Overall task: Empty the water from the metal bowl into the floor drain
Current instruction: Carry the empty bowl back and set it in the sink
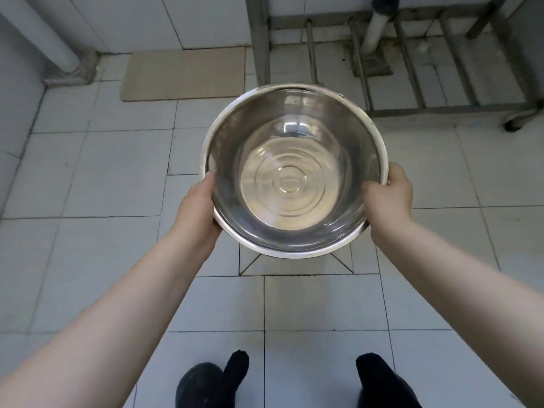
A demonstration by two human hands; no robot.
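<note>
A large round metal bowl (pixel 294 119) hangs level above the tiled floor, with clear water in its bottom showing ring-shaped ripples. My left hand (pixel 200 207) grips the bowl's left rim, thumb over the edge. On the right rim sits my right hand (pixel 388 195), thumb inside the bowl. Under the bowl, cut floor tiles slope toward a square patch (pixel 338 265); the drain itself is hidden by the bowl.
A metal rack (pixel 418 104) with a caster stands at the back right, with a white pipe (pixel 375 28) behind it. A beige mat (pixel 182 73) lies by the far wall. Another pipe (pixel 44 36) runs down the left corner. My dark shoes (pixel 212 381) show at the bottom.
</note>
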